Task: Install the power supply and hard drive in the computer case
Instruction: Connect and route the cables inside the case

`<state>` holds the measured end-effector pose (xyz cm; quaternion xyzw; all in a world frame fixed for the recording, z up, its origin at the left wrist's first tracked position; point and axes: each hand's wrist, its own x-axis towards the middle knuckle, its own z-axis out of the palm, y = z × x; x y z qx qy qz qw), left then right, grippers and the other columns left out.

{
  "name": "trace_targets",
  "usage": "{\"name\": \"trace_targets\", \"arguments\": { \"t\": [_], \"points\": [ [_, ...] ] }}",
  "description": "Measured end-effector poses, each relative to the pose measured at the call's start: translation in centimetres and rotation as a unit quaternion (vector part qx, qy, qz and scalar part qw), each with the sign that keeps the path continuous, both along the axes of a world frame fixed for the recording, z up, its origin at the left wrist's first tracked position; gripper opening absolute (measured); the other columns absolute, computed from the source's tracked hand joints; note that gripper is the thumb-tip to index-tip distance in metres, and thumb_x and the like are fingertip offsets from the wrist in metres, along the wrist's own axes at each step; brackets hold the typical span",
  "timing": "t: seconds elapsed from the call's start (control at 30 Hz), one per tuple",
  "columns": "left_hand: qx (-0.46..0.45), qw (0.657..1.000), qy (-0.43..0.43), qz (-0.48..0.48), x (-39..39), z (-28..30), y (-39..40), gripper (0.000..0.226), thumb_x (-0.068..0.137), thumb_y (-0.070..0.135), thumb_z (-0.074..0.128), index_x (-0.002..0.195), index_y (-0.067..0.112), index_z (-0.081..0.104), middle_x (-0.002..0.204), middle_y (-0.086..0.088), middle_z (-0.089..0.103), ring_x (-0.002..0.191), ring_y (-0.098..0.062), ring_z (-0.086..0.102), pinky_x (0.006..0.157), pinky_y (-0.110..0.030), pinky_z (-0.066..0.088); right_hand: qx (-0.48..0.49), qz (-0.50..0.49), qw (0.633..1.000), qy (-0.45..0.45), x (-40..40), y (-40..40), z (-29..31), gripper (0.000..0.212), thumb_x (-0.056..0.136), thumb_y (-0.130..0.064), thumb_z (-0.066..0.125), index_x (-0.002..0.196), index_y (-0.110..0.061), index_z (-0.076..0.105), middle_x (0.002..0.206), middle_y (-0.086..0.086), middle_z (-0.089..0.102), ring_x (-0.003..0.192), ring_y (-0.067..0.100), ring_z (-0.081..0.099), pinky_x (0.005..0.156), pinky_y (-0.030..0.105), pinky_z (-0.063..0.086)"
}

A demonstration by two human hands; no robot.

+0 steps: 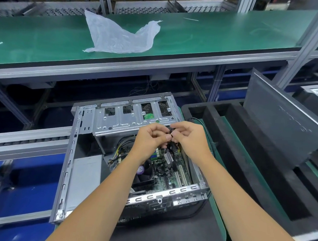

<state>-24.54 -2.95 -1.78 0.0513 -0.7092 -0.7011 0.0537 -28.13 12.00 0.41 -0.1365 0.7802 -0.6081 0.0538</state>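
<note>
An open computer case (71, 150) lies on its side in front of me, its motherboard (170, 173) and CPU fan exposed. A grey power supply (85, 173) sits in the case's near-left corner, with yellow and black wires (120, 147) trailing from it. The metal drive cage (122, 118) spans the far end. Above the motherboard, my left hand (152, 137) and my right hand (190, 137) meet and pinch a small black cable connector (169, 132) between their fingertips. The connector is mostly hidden by my fingers.
A black foam tray (231, 140) with slots stands to the right, holding a dark case side panel (285, 117) on edge. A green workbench shelf (45, 36) above carries a crumpled plastic bag (118, 34). Roller conveyor rails (19, 140) run to the left.
</note>
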Motion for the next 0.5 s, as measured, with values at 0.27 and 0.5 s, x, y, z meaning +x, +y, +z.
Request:
{"name": "trace_targets", "arguments": {
  "t": [0.27,0.5],
  "points": [
    [-0.093,0.995,0.025,0.030,0.30,-0.02,0.41,0.014,0.080,0.005,0.074,0.076,0.018,0.072,0.065,0.003,0.067,0.055,-0.012,0.058,0.054,-0.024,0.049,0.038,-0.005,0.999,-0.012,0.23,-0.32,0.20,0.016,0.088,0.003,0.063,0.100,-0.007,0.062,0.069,0.001,0.066,0.060,0.008,0.058,0.065,0.022,0.050],
    [-0.347,0.926,0.144,0.030,0.55,-0.27,0.65,0.008,0.085,0.013,0.068,0.082,0.020,0.067,0.072,0.016,0.060,0.066,-0.001,0.053,0.063,-0.013,0.040,0.038,-0.020,0.999,-0.006,-0.06,-0.20,-0.25,0.020,0.090,0.001,0.061,0.100,-0.016,0.057,0.074,0.000,0.059,0.062,0.002,0.053,0.060,0.010,0.044]
  ]
}}
